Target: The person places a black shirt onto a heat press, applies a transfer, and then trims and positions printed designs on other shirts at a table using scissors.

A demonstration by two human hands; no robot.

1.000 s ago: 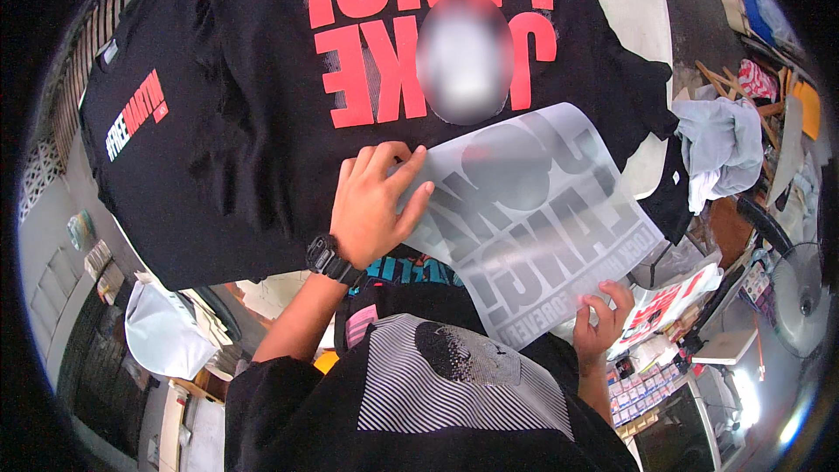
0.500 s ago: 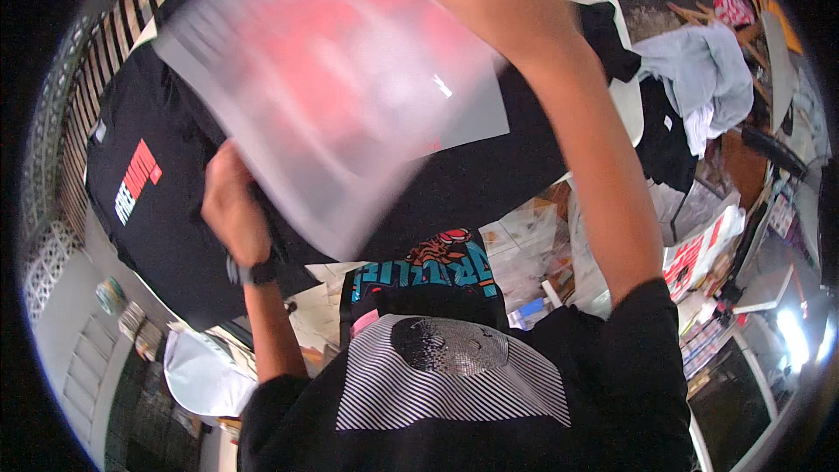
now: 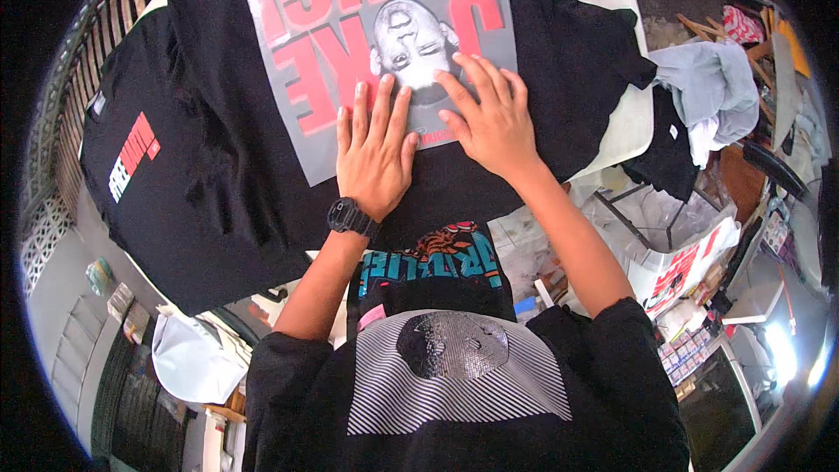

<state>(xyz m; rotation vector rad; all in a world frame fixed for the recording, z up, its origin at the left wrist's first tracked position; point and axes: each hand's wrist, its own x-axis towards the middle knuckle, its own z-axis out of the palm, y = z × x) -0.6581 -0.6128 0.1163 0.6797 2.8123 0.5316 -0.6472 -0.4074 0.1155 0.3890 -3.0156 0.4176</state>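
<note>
On the translucent sheet (image 3: 336, 61), left hand (image 3: 374, 162), right hand (image 3: 496, 127) rest

The upper edge of the view cuts off the clear sheet (image 3: 354, 22) and also the black shirt (image 3: 577, 70) below it. The left hand (image 3: 376, 157) and the right hand (image 3: 498, 127) hide a part of the sheet's lower print, and their palms are not visible. The white board (image 3: 627, 135) is mostly covered. On the shirt at the left (image 3: 183, 227), one small mark (image 3: 155, 149) is too tiny to make out

Crumpled grey cloth (image 3: 718, 86) near a red-and-white bundle (image 3: 742, 25)
</note>
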